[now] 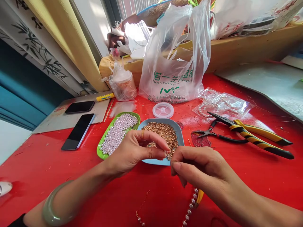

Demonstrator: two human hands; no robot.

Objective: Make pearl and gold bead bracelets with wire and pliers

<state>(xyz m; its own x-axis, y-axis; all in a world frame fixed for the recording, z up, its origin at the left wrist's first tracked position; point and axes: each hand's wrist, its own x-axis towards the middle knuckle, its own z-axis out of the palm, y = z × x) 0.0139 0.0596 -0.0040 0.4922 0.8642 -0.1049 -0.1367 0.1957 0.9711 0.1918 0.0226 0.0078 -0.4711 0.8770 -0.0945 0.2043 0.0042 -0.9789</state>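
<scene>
My left hand is closed in a pinch over the blue dish of small gold-coloured pieces. A tiny shiny piece shows at its fingertips, too small to name. Close beside it, my right hand is also pinched, and whatever it holds is hidden by the fingers. Below my right hand lies a strand of pearly beads, next to a bit of a yellow handle. A thin chain end with beads lies to its left. The green dish holds pinkish-white pearl beads.
Long-nosed pliers with yellow-black handles and smaller black-handled pliers lie at the right. Behind stand a plastic bag, a wrapped cup and a round lid. Two phones lie left. Bagged beads rest back right.
</scene>
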